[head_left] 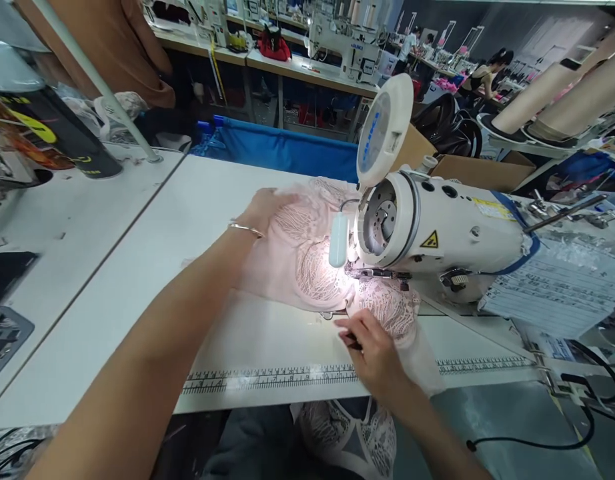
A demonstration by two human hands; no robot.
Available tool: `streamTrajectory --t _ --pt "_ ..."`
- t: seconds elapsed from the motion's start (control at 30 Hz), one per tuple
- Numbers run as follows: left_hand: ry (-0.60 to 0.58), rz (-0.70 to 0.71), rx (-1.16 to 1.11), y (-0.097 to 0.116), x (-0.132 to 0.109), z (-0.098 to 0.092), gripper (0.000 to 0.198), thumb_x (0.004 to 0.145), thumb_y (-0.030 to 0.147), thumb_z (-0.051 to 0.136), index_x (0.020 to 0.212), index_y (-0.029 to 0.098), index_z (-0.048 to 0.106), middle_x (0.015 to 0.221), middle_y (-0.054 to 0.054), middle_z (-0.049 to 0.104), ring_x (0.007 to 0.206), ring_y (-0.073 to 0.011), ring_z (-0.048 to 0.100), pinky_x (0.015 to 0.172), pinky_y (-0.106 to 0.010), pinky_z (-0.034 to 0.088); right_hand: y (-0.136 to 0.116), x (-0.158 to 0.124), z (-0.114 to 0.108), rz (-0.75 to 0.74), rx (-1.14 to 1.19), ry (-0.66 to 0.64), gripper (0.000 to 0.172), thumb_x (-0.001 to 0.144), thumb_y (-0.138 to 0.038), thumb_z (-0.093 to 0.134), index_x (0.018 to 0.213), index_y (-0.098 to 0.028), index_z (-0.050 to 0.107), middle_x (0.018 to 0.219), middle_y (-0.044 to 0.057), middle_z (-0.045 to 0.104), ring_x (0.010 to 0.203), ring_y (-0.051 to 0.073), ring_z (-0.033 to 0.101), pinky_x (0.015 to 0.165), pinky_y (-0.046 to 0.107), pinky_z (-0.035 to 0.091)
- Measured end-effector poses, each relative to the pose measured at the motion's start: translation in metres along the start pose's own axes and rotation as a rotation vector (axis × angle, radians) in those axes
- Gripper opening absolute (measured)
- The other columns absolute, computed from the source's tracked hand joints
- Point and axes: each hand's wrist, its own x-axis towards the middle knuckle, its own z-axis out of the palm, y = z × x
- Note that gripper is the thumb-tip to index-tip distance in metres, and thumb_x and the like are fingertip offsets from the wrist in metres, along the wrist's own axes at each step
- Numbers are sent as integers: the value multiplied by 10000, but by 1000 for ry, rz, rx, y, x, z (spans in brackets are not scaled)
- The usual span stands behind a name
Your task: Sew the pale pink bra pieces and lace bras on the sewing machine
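Note:
A pale pink lace bra (315, 273) with several lace cups lies across the white sewing table, partly under the head of a sewing machine (437, 213). My left hand (265, 208), with a silver bangle at its wrist, rests on the bra's far left edge, fingers stretched over the fabric. Near the table's front, my right hand (375, 350) is beside the right-hand lace cup, its fingers curled around a small dark item that I cannot make out. A lamp lights the lace at the needle area, which the machine head partly hides.
A ruler strip (267, 380) runs along the table's front edge. More lace garments (350, 433) lie on my lap. A blue fabric bin (292, 143) is behind the table. A written paper (562, 283) hangs at right; a dark spray can (62, 127) stands at left.

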Motion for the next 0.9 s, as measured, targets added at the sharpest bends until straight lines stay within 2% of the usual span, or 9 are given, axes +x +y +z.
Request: streamTrajectory --t 0.07,0.13,0.2,0.27,0.37,0.43,0.6,0.77,0.9 --pt "-43 88 -193 2 -11 -24 520 970 593 414 1129 147 626 1052 -113 713 1135 -284 631 984 -430 512 -15 -3 19 141 299 -63 286 1033 -329 439 961 -189 677 827 40 599 643 117 577 569 244 479" --pt "-80 273 -461 2 -26 -48 590 1020 574 225 1205 171 614 1167 -86 707 1211 -246 593 1044 -404 487 -26 2 36 343 648 -186 386 1033 -472 431 850 -193 626 667 -14 542 501 88 487 478 229 400" --pt "-94 456 -678 1 -40 -69 600 1040 533 163 1237 192 616 1294 -52 669 1309 -227 524 1115 -385 435 -33 17 51 520 990 -304 472 978 -615 474 760 -203 548 507 -84 399 386 61 329 410 213 287" --pt "-84 537 -767 0 -50 -82 606 1054 485 129 1241 195 626 1368 -29 632 1377 -214 460 1164 -374 386 -40 42 63 613 1298 -361 544 884 -723 548 703 -212 501 461 -122 270 383 48 168 386 203 169" --pt "-91 541 -825 0 -56 -88 595 1061 473 146 1263 182 625 1398 -31 615 1423 -227 409 1202 -401 335 -47 88 74 705 1663 -378 514 933 -645 517 679 -198 508 494 -102 272 432 64 143 382 194 147" --pt "-102 517 -862 2 -56 -89 573 1056 486 192 1263 177 628 1373 -48 633 1428 -247 407 1213 -431 313 -49 116 77 747 1822 -233 395 992 -451 490 700 -186 513 546 -90 281 462 72 160 399 176 201" --pt "-72 440 -907 0 -51 -89 525 1039 502 270 1204 171 643 1267 -83 688 1407 -276 444 1204 -454 315 -48 158 78 734 1966 -4 351 1038 -308 373 717 -201 468 580 -91 200 461 91 124 389 163 218" --pt "4 400 -714 -3 -51 -89 550 976 627 359 1192 208 641 1229 -69 693 1427 -308 410 1159 -503 368 -44 176 78 677 1883 100 373 1051 -302 350 699 -214 434 569 -88 185 470 108 118 385 165 209" --pt "17 576 -563 15 -65 -101 557 907 654 473 1245 235 618 1337 -19 637 1448 -314 344 1199 -533 299 -45 159 82 626 1703 90 390 1011 -400 489 672 -219 427 550 -91 190 471 103 109 398 192 197"
